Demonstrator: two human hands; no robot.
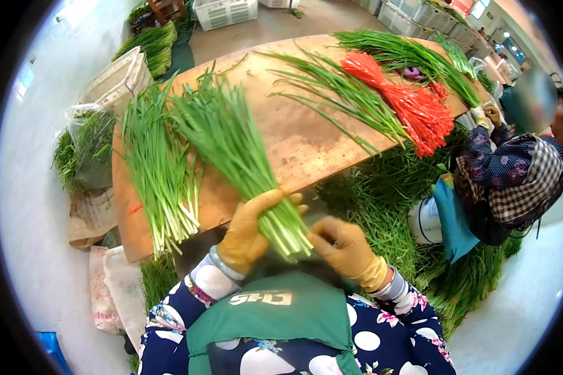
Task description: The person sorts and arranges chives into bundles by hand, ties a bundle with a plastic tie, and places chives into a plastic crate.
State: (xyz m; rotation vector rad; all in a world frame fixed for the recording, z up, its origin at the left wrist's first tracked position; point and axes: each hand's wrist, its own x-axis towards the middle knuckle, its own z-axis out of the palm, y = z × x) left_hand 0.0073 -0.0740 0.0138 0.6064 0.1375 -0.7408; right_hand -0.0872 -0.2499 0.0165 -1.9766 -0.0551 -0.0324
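My left hand (247, 234), in a yellow rubber glove, is wrapped round a thick bunch of garlic chives (234, 140) near its pale stalk ends. The bunch is held at a slant, its green leaves blurred over the table and its cut ends towards me. My right hand (351, 253), gloved the same way, is closed beside the stalk ends, thumb and fingers bent together. Whatever it may pinch is too small to make out. Left of the held bunch, a pile of garlic chives (159, 169) lies on the wooden table (303, 156), stalks pointing to the near edge.
Red plastic ties (406, 106) lie across more chives at the table's right. Loose chives heap (381, 206) below the table, near a white bucket (424, 222). A co-worker (513, 169) sits at the right, hands on chives. A crate (122, 78) stands at the left.
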